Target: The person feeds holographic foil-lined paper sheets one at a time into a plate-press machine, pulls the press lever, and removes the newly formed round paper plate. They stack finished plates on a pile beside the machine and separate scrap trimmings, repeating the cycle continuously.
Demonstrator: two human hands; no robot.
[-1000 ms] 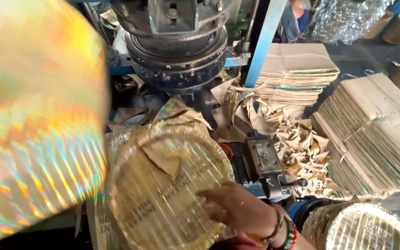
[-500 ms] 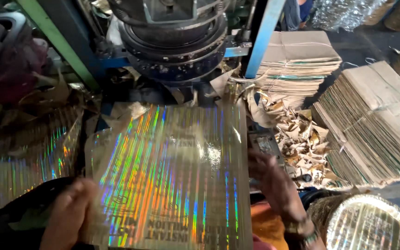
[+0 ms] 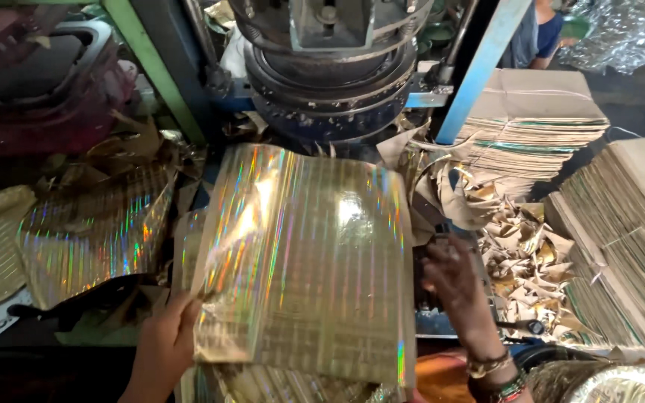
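Daylit, rainbow glare on foil sheet, soft edges

A square holographic foil sheet, gold with rainbow stripes running lengthwise, lies tilted and slightly curled at its left edge. It spans from 6 o'clock up toward centre, its far edge pointing to 12 o'clock.

The holographic foil sheet is covering the press bed beneath it and hiding the left hand's fingertips. The right hand is blurring at the sheet's edge, its grip unclear. The bottom edge is cutting off both forearms and the foil plate.
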